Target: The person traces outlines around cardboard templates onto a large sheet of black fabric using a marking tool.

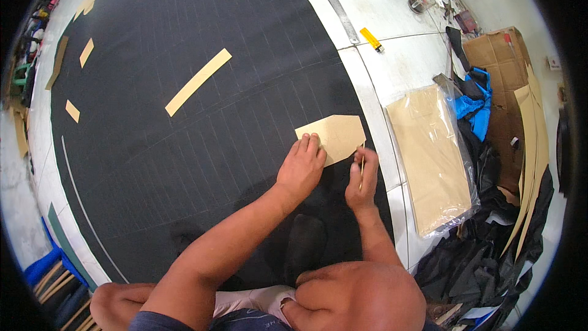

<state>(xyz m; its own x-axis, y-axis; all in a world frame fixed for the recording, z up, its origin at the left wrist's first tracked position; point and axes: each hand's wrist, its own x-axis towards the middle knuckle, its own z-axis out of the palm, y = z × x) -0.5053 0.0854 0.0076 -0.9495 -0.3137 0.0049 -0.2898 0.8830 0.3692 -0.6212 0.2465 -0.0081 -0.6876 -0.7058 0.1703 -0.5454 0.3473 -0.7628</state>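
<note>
The location is a workshop for sheet material, set up at floor level on white tiles [404, 61]. A large black sheet [122, 165] is spread flat and carries rows of fine, pale ruled lines; straight-edged tan card pieces [199, 83] are distributed over it, and a metal ruler [335, 3] lies near its edge. Stock is located at the right: a clear-wrapped packet of tan sheets [432, 159], brown cardboard [499, 104] and heaped black material [468, 270].

Black fabric [245, 104] is viewed through a head-worn fisheye lens, held close above its near edge and tilted steeply down and forward; floor tiles [376, 79] on both sides of the fabric are also taken in.
</note>
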